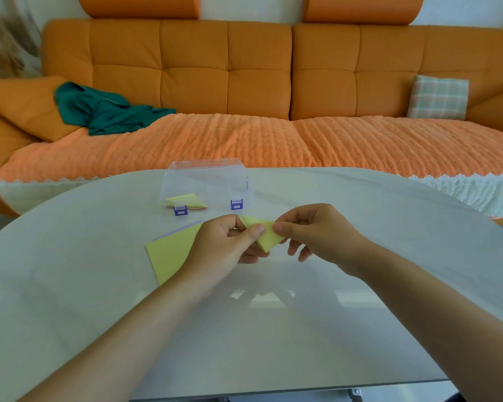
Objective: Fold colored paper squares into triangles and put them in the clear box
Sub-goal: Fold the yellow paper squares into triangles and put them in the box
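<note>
Head view: left fingers [252,232] and right fingers [283,227] in tight pinches on yellow paper [270,237].

Left hand [227,248], right hand [320,236] close together, fingers [251,233] curled, both pinching yellow paper [269,238].

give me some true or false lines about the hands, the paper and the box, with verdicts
1. The left hand and right hand both pinch the folded yellow paper. True.
2. The clear box holds no paper. False: folded pieces lie in it.
3. A stack of yellow squares lies on the table. True.
4. The green cloth lies on the table. False: it is on the sofa.
</note>
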Available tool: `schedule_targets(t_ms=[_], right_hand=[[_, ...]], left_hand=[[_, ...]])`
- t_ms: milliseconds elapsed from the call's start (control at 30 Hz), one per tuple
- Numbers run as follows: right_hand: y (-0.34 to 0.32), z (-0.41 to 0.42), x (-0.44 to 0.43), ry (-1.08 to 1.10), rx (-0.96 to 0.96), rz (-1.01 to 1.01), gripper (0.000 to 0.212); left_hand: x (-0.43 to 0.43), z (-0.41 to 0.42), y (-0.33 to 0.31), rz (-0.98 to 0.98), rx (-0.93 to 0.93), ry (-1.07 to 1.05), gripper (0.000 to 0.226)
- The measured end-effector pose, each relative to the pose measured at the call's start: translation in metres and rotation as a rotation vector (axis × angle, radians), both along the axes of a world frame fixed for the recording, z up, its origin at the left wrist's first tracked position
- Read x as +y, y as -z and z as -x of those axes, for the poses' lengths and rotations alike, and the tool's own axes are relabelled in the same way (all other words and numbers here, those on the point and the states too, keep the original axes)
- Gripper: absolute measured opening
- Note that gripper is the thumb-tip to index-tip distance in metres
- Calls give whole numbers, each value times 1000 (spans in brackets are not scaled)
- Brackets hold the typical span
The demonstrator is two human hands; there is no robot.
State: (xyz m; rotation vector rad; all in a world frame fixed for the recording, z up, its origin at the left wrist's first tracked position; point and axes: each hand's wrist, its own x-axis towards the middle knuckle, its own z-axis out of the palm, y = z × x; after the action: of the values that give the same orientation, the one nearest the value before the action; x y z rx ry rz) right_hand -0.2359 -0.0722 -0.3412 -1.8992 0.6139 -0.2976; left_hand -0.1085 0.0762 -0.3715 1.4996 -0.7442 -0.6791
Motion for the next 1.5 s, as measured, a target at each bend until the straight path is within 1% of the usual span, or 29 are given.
schedule_targets(t_ms=[100,200,267,467,567,667,900,1067,1200,1233,1367,1433,1500], right_hand=[[-2,1,-1,-2,5,11,10],[-3,2,-2,-10,19,37,11],[-3,2,-2,-12,19,41,11],[-5,4,-4,-1,-18,-2,12],[-10,7,-9,-28,-25,-70,12],[-12,10,-14,-66,-10,-118,11],[-9,10,-15,-82,57,-51,12],[-10,10,-17,-84,77,-29,14],[-8,10,-18,-89,94,0,13],[-7,9,-18,-90,97,8,12],[-2,7,-20,-95,121,43,12],[3,5,-19,-94,148,91,12],[9,2,-18,-88,187,166,13]], left_hand=[[-1,0,0,47,-22,-28,8],[-1,-3,-1,114,-40,-41,25],[0,-3,-2,130,-38,-9,25],[3,-2,-8,92,-49,65,19],[7,-7,-15,66,-104,117,24],[10,-10,-18,70,-117,118,29],[11,-7,-18,30,-106,94,27],[10,-10,-15,33,-111,76,33],[11,-12,-13,-6,-163,96,34],[11,-12,-13,-15,-172,100,32],[9,-9,-10,-44,-183,67,12],[7,-9,-6,-119,-261,28,10],[5,-9,0,-225,-394,16,9]])
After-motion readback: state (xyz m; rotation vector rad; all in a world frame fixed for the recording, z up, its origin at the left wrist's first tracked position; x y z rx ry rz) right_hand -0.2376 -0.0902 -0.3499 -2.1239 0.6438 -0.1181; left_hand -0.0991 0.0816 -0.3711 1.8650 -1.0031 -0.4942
